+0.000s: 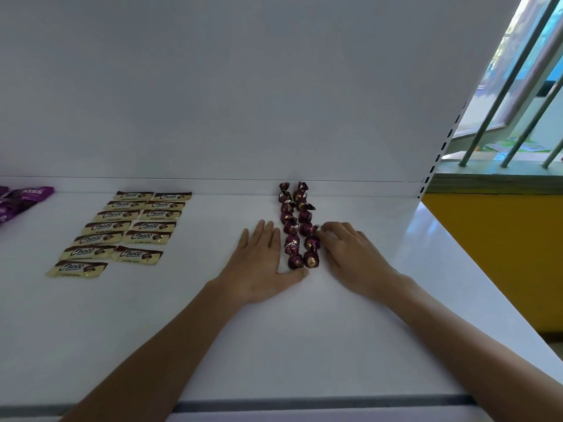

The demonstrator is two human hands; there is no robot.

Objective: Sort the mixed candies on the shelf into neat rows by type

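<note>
Two close rows of dark maroon twist-wrapped candies run from the shelf's back wall toward me. My left hand lies flat on the white shelf just left of the rows, fingers straight, thumb touching the nearest candy. My right hand rests on the right side of the rows, its fingertips against the candies. Cream and brown "Choco" bars lie in two slanted columns to the left. Purple "Kiss" bars sit at the far left edge.
The shelf's white back panel rises behind the candies. The shelf's right end borders a yellow wall and a barred window. The shelf's front edge runs below my forearms.
</note>
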